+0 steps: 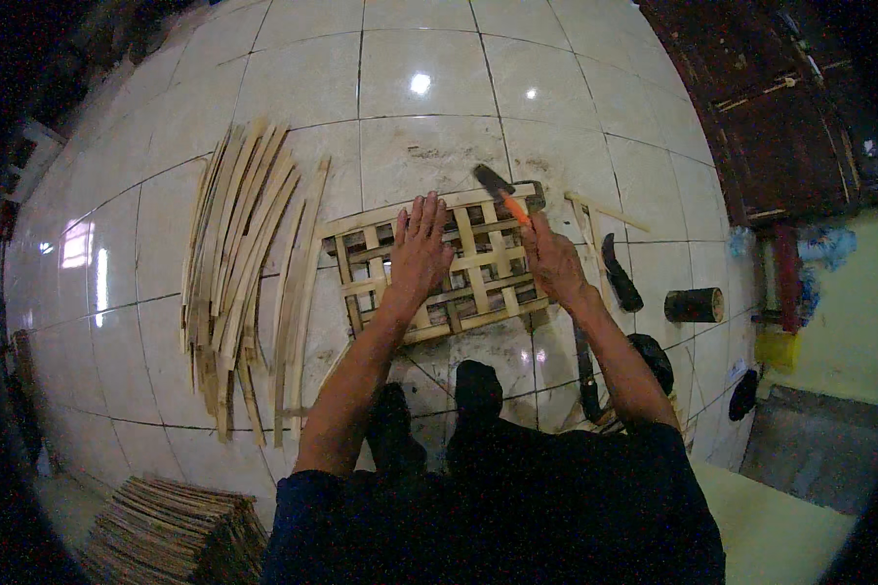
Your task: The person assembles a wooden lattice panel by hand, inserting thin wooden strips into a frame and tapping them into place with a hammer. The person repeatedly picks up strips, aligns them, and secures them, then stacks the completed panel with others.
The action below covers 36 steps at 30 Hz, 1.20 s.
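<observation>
A lattice panel [478,283] of woven pale bamboo strips in a rectangular frame lies on the floor before me. My left hand [421,252] rests flat on its upper middle, fingers stretched out together toward the far edge. In my right hand [556,261], closed round the orange handle, is a hammer [514,208]. Its dark head is over the panel's far edge, near the far right corner; whether it touches the strip, I cannot tell. The right hand is above the panel's right side.
Loose bamboo strips [239,258] lie left of the panel, with a stack of strips [171,526] at lower left. To the right are a curved dark tool [622,278], a black cylinder [694,305] and a long dark tool [584,370]. Dark wooden furniture [761,107] stands at far right.
</observation>
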Available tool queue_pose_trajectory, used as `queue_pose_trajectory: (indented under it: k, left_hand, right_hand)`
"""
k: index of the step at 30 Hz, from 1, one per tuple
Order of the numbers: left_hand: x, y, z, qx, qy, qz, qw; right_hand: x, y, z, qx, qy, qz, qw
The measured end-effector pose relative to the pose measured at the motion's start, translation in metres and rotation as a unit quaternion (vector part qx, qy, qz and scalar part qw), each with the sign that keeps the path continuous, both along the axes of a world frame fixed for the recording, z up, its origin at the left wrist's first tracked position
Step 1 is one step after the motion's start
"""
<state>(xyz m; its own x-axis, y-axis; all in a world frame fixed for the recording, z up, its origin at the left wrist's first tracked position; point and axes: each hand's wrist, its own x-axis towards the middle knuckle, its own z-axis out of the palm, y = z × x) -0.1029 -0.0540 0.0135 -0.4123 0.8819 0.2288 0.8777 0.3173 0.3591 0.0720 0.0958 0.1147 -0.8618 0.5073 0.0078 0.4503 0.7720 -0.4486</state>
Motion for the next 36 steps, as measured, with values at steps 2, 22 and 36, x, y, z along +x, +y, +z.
queue_pose_trajectory:
  k: [2, 22, 36]
  left_hand:
    - [0.005, 0.006, -0.005, 0.0, 0.002, -0.006, 1.0]
    - [0.004, 0.006, 0.002, -0.023, 0.008, 0.001, 1.0]
    - [0.011, -0.02, -0.014, 0.003, 0.037, 0.062, 0.997]
  right_hand:
    - [0.02, 0.016, -0.036, 0.017, -0.004, -0.133, 0.991]
    - [0.03, 0.016, -0.075, -0.053, -0.057, -0.292, 0.953]
    - [-0.032, -0.066, 0.031, -0.135, -0.022, -0.081, 0.987]
